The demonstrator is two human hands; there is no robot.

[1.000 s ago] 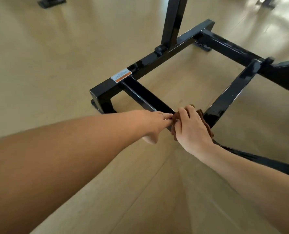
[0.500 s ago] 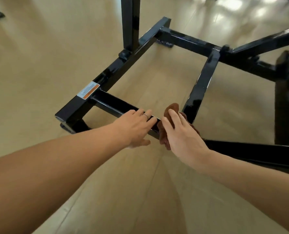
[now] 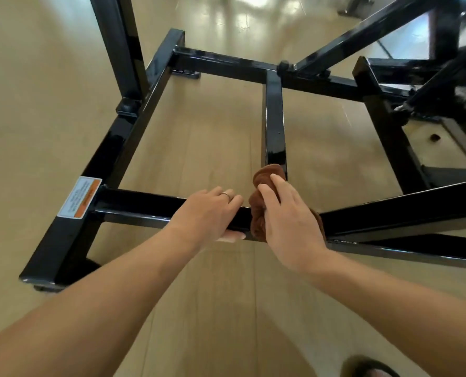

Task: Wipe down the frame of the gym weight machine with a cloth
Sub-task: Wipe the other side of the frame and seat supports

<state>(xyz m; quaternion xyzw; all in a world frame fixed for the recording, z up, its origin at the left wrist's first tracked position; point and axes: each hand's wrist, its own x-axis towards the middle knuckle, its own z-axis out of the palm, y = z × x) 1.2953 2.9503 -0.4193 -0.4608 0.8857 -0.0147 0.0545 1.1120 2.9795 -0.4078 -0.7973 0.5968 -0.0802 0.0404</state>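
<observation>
In the head view we see no containers, so we go straight to the cloth [image 3: 259, 210]: a bunched, rust-brown rag draped over the near crossbar [image 3: 144, 206] of the black frame [image 3: 133, 126], right where a second bar [image 3: 274, 126] runs away from us and meets it. Our right hand [image 3: 289, 216] lies on top of the cloth, its fingers [image 3: 268, 195] lightly curled and close together, pressing the fabric onto the crossbar; a brown fold pokes out beyond the fingertips and another edge shows past the heel of the hand, on the side away from the other hand. We cannot tell where the right thumb sits. Our left hand [image 3: 208, 213] rests on the same crossbar just beside the cloth, its fingers near together and bent over the top face, the thumb tucked under the near edge, so it grips the bar; a thin ring [image 3: 226, 195] shows on one finger. The two hands are close but not touching. The frame is glossy black square tube, throwing back highlights. Further along the crossbar from the left hand, where it joins the side rail, sits a white and orange label [image 3: 80, 197]. The frame stands on a pale wood floor [image 3: 199, 308]
</observation>
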